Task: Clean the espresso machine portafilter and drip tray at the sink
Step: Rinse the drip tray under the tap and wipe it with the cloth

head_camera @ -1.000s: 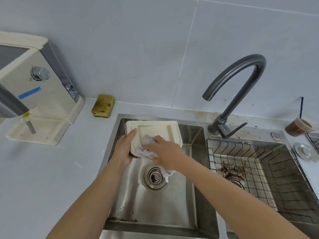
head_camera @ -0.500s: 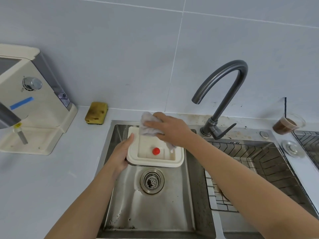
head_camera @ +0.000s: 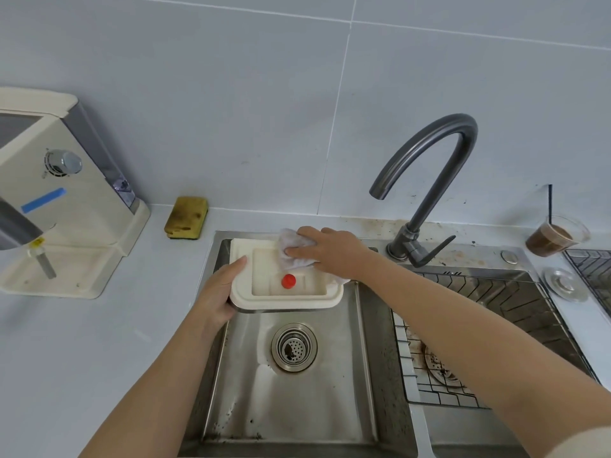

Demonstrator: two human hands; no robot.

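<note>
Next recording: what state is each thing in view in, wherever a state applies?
tray: open side up, held over the sink.
cloth: bunched up.
left hand: grips the tray's left rim.
right hand: holds the cloth on the tray.
tap: off, no water running.
cup: upright, part full of brown liquid.
sponge: stained, lying on the counter.
rack: soiled with brown grounds.
</note>
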